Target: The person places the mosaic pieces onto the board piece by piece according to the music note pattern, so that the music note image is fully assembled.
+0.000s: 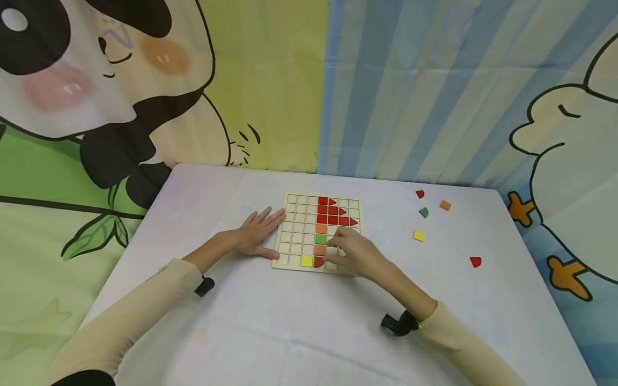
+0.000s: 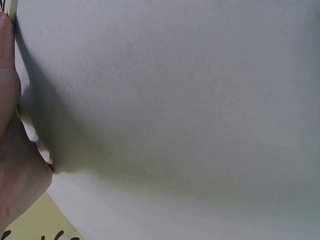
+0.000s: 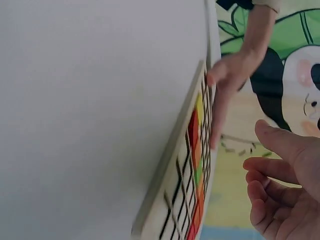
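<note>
A wooden grid board [image 1: 293, 229] lies on the table. My left hand [image 1: 253, 237] is spread flat at its left edge, fingertips and thumb at the rim. Over the board's lower right hovers my right hand [image 1: 356, 252], fingers loosely bent; the right wrist view shows thumb and forefinger apart with nothing between them. Red squares and triangles [image 1: 333, 210] fill three stepped rows at the top. Below them runs a column with an orange square [image 1: 321, 229], a green square [image 1: 321, 239] and another orange one. In the bottom row sit a yellow square [image 1: 306, 261] and a round-edged red piece [image 1: 318, 261].
Loose pieces lie to the right on the white table [image 1: 270, 321]: two red rounded ones [image 1: 420, 194], a green one [image 1: 424, 212], an orange square [image 1: 445, 205] and a yellow square [image 1: 418, 236]. A printed cloth backdrop [image 1: 270, 80] hangs behind the table.
</note>
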The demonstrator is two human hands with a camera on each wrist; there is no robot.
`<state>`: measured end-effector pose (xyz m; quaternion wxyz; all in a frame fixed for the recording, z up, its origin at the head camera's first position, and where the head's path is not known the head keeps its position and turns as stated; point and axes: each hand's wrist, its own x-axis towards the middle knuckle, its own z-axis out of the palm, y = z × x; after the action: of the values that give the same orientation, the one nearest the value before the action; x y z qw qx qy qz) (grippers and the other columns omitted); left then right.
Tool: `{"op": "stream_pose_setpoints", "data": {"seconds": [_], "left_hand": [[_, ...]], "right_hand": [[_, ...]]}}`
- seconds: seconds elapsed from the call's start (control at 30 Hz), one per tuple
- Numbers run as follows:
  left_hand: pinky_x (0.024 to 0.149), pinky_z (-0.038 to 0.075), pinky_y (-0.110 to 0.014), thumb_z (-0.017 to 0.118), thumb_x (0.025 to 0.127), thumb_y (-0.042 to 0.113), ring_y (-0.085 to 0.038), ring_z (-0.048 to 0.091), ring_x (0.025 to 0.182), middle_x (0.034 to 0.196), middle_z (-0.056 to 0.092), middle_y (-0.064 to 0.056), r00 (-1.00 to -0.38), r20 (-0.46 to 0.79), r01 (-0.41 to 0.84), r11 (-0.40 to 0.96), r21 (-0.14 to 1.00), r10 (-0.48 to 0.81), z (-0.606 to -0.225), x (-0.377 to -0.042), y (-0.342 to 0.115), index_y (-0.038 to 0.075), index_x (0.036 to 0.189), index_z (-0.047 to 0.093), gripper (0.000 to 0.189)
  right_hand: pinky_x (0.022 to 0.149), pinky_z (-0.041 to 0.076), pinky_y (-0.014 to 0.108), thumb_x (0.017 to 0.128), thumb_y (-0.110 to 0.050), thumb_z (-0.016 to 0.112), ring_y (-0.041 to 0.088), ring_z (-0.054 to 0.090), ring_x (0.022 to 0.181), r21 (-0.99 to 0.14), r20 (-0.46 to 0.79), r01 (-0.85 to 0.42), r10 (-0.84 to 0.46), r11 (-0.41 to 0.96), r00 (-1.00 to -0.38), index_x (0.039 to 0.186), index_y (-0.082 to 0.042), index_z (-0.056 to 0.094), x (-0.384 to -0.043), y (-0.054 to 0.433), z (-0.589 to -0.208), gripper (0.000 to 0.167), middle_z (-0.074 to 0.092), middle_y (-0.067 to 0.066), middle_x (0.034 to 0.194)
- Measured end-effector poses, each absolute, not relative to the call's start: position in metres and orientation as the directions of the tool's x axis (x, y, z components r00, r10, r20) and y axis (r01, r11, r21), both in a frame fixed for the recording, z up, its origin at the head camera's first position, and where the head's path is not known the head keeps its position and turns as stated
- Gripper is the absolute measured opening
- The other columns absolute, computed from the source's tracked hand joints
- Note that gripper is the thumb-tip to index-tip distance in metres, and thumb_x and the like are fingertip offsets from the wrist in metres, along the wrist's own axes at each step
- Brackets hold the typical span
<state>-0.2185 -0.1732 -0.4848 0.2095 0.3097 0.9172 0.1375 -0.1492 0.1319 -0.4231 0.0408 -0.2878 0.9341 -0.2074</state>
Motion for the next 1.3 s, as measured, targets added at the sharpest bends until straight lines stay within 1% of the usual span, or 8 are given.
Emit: {"op": "stream_pose_setpoints", "data": {"seconds": [0.13, 0.3, 0.43, 0.6, 0.77, 0.93, 1.03, 1.3], "left_hand": [[0.119, 0.000, -0.062, 0.062, 0.082, 0.066, -0.037, -0.009, 0.152, 0.166, -0.005, -0.004, -0.721, -0.310, 0.509, 0.777, 0.371, 0.620, -0.483, -0.218, -0.173, 0.014, 0.157, -0.002, 0.112], [0.120, -0.001, -0.061, 0.062, 0.082, 0.066, -0.036, -0.010, 0.152, 0.166, -0.006, -0.004, -0.722, -0.323, 0.503, 0.785, 0.362, 0.612, -0.481, -0.217, -0.172, 0.015, 0.157, -0.003, 0.112], [0.120, -0.002, -0.061, 0.062, 0.082, 0.066, -0.036, -0.010, 0.152, 0.166, -0.007, -0.003, -0.724, -0.332, 0.499, 0.792, 0.352, 0.604, -0.479, -0.217, -0.172, 0.015, 0.157, -0.004, 0.112], [0.120, -0.001, -0.060, 0.061, 0.082, 0.067, -0.035, -0.011, 0.152, 0.166, -0.008, -0.002, -0.727, -0.334, 0.497, 0.795, 0.347, 0.600, -0.481, -0.217, -0.172, 0.016, 0.157, -0.004, 0.112], [0.120, -0.001, -0.061, 0.061, 0.082, 0.067, -0.035, -0.011, 0.152, 0.166, -0.007, -0.003, -0.725, -0.317, 0.506, 0.786, 0.356, 0.611, -0.484, -0.217, -0.172, 0.016, 0.157, -0.004, 0.112], [0.120, -0.002, -0.061, 0.060, 0.082, 0.068, -0.035, -0.011, 0.152, 0.166, -0.008, -0.002, -0.726, -0.322, 0.504, 0.788, 0.352, 0.608, -0.484, -0.217, -0.172, 0.016, 0.157, -0.004, 0.112], [0.120, -0.002, -0.060, 0.060, 0.082, 0.067, -0.035, -0.011, 0.152, 0.166, -0.008, -0.002, -0.727, -0.324, 0.503, 0.791, 0.348, 0.605, -0.484, -0.217, -0.172, 0.016, 0.157, -0.004, 0.112], [0.120, -0.002, -0.061, 0.060, 0.081, 0.068, -0.035, -0.012, 0.152, 0.166, -0.008, -0.002, -0.721, -0.324, 0.504, 0.784, 0.362, 0.613, -0.483, -0.217, -0.172, 0.016, 0.157, -0.005, 0.113]], "right_hand": [[0.069, 0.051, 0.025, 0.083, -0.027, 0.077, 0.018, 0.060, 0.087, -0.403, 0.026, -0.449, -0.480, 0.797, -0.877, 0.109, -0.005, 0.073, -0.156, 0.173, -0.423, 0.034, 0.067, 0.008, 0.099], [0.072, 0.055, 0.034, 0.085, -0.024, 0.075, 0.024, 0.062, 0.091, -0.405, -0.001, -0.320, -0.351, 0.856, -0.936, 0.112, -0.002, 0.071, -0.166, 0.233, -0.432, 0.035, 0.066, 0.012, 0.103], [0.076, 0.056, 0.042, 0.087, -0.024, 0.073, 0.030, 0.062, 0.093, -0.407, -0.033, -0.230, -0.266, 0.884, -0.963, 0.115, 0.002, 0.068, -0.170, 0.278, -0.436, 0.038, 0.065, 0.018, 0.106], [0.078, 0.056, 0.048, 0.088, -0.025, 0.071, 0.037, 0.061, 0.099, -0.394, -0.073, -0.140, -0.182, 0.909, -0.981, 0.120, 0.006, 0.063, -0.169, 0.315, -0.441, 0.045, 0.060, 0.024, 0.113], [0.079, 0.056, 0.049, 0.088, -0.026, 0.071, 0.041, 0.060, 0.103, -0.396, -0.076, -0.099, -0.140, 0.913, -0.987, 0.123, 0.007, 0.060, -0.167, 0.332, -0.447, 0.049, 0.057, 0.026, 0.116], [0.077, 0.057, 0.048, 0.087, -0.025, 0.071, 0.041, 0.059, 0.103, -0.405, -0.070, -0.096, -0.135, 0.909, -0.988, 0.124, 0.006, 0.060, -0.166, 0.337, -0.450, 0.049, 0.056, 0.027, 0.117], [0.078, 0.056, 0.049, 0.087, -0.025, 0.071, 0.041, 0.059, 0.104, -0.414, -0.076, -0.092, -0.135, 0.906, -0.988, 0.125, 0.006, 0.059, -0.167, 0.338, -0.451, 0.050, 0.056, 0.027, 0.118], [0.085, 0.055, 0.052, 0.089, -0.026, 0.069, 0.044, 0.058, 0.109, -0.429, -0.158, -0.074, -0.155, 0.900, -0.975, 0.131, 0.006, 0.054, -0.172, 0.338, -0.452, 0.055, 0.052, 0.029, 0.126]]}}
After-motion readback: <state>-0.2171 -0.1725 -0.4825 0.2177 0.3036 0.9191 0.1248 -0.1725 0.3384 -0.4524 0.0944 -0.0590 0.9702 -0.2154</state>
